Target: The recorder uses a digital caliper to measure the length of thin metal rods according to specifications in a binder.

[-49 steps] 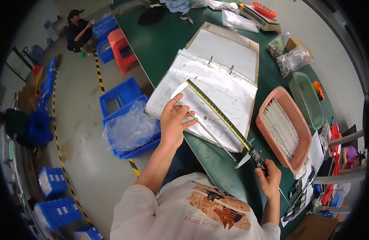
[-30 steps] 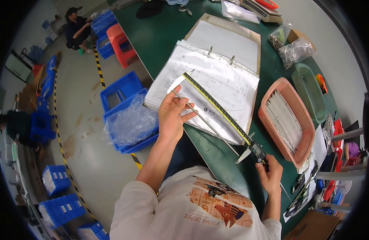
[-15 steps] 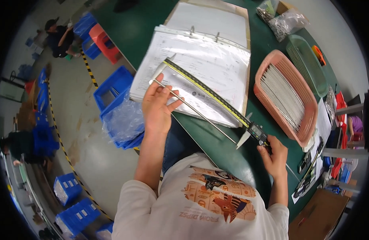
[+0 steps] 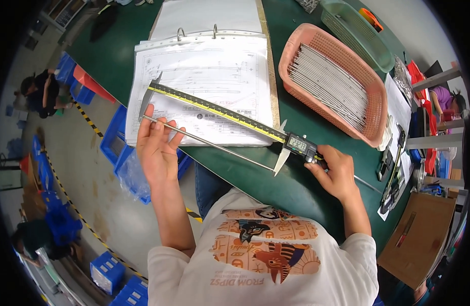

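Observation:
A thin metal rod (image 4: pixel 219 147) lies slantwise between the jaws of a long digital caliper (image 4: pixel 214 108). My left hand (image 4: pixel 158 153) pinches the rod near its left end, with the fingertips beside the caliper's fixed jaw. At the other end, the sliding jaw stands by the rod's tip. My right hand (image 4: pixel 334 171) is closed around the caliper's right end, next to its display housing, thumb below. Both rod and caliper are held above the near edge of an open ring binder (image 4: pixel 204 61) with drawing sheets and the green tabletop (image 4: pixel 219 166).
Right of the binder stands a pink basket (image 4: pixel 291 84) full of similar rods, with a green basket (image 4: pixel 357 35) and an orange ring (image 4: pixel 371 19) behind. More calipers (image 4: pixel 395 168) lie on papers at the right. Blue bins (image 4: pixel 112 135) sit beyond the table's left edge. Other people are in the background.
The view has shifted and turned, so binder, baskets and hands appear farther left, and the caliper is less steeply slanted. Both hands keep their grips.

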Available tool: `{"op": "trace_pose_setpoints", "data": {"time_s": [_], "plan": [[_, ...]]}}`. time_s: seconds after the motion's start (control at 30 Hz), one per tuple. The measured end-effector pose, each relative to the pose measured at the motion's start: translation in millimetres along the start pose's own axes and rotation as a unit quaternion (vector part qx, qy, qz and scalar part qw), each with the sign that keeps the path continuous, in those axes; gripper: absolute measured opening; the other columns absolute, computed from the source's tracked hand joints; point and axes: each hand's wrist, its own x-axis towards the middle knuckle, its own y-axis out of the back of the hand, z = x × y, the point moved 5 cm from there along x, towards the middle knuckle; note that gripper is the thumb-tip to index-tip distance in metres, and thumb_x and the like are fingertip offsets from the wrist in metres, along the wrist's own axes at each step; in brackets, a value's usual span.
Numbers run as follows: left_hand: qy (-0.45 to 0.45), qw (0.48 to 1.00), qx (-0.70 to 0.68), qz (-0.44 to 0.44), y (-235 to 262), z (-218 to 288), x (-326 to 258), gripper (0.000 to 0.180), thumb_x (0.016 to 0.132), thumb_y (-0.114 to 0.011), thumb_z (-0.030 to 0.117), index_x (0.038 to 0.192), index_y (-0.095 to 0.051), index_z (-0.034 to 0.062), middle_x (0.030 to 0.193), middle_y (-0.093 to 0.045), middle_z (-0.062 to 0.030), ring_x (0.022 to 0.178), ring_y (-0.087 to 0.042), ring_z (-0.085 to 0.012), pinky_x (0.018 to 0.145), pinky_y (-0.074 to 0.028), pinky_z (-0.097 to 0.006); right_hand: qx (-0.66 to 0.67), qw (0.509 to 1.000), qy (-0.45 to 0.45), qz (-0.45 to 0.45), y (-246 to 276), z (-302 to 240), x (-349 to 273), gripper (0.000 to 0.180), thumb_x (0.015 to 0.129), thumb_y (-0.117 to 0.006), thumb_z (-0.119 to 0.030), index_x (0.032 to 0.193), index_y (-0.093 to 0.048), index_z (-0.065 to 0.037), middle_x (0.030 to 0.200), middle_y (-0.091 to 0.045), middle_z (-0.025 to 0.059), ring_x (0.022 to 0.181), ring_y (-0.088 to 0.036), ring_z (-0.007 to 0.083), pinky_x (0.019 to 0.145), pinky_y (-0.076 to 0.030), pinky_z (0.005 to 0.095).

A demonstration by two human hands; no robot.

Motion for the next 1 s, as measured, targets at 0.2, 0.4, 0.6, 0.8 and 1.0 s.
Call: {"op": "trace_pose_setpoints", "data": {"time_s": [0.2, 0.4, 0.6, 0.8, 1.0], "plan": [[0.006, 1.000, 0.009, 0.012, -1.0, -0.3, -0.3, 0.042, 0.086, -0.050, 0.002, 0.128, -0.041, 0.0022, 0.089, -0.056, -0.0046, 0.083, -0.057, -0.0149, 0.071, -0.056, -0.034, 0.000, 1.000, -0.012, 0.006, -0.1, 1.7, -0.3, 0.034, 0.072, -0.071, -0.031, 0.087, -0.058, -0.003, 0.069, -0.059, 0.0113, 0.054, -0.056, 0.0277, 0.048, -0.043, 0.0356], [0.017, 1.000, 0.014, -0.001, 10.9, 0.3, 1.2, 0.044, 0.086, -0.051, 0.003, 0.129, -0.042, 0.0044, 0.092, -0.057, -0.0044, 0.087, -0.055, -0.0152, 0.080, -0.048, -0.033, -0.015, 1.000, -0.008, 0.001, -2.0, -1.8, 4.6, 0.035, 0.071, -0.070, -0.034, 0.085, -0.057, -0.005, 0.067, -0.058, 0.0103, 0.057, -0.056, 0.0300, 0.049, -0.043, 0.0376], [0.017, 1.000, 0.005, 0.004, 10.7, 1.0, 2.2, 0.044, 0.087, -0.049, 0.001, 0.130, -0.040, 0.0035, 0.092, -0.057, -0.0051, 0.086, -0.054, -0.0145, 0.081, -0.047, -0.031, -0.005, 1.000, 0.011, 0.000, -4.0, -2.3, 4.1, 0.035, 0.073, -0.067, -0.036, 0.085, -0.056, -0.004, 0.067, -0.058, 0.0095, 0.059, -0.057, 0.0304, 0.049, -0.043, 0.0386], [0.019, 1.000, -0.005, 0.010, 10.6, 0.6, 1.9, 0.043, 0.087, -0.047, 0.000, 0.129, -0.040, 0.0024, 0.093, -0.057, -0.0062, 0.086, -0.055, -0.0146, 0.082, -0.048, -0.030, 0.024, 1.000, -0.016, -0.008, -1.1, -2.9, 4.3, 0.042, 0.067, -0.071, -0.037, 0.087, -0.056, -0.003, 0.069, -0.059, 0.0106, 0.060, -0.058, 0.0312, 0.050, -0.043, 0.0396], [0.016, 1.000, -0.008, 0.001, 13.5, -0.5, 2.3, 0.041, 0.087, -0.048, 0.001, 0.128, -0.042, 0.0024, 0.092, -0.058, -0.0066, 0.085, -0.056, -0.0138, 0.082, -0.049, -0.030, 0.028, 0.999, -0.028, -0.016, -0.6, -2.4, 1.9, 0.043, 0.064, -0.072, -0.035, 0.087, -0.056, -0.003, 0.070, -0.059, 0.0112, 0.060, -0.058, 0.0321, 0.051, -0.044, 0.0399]]}}
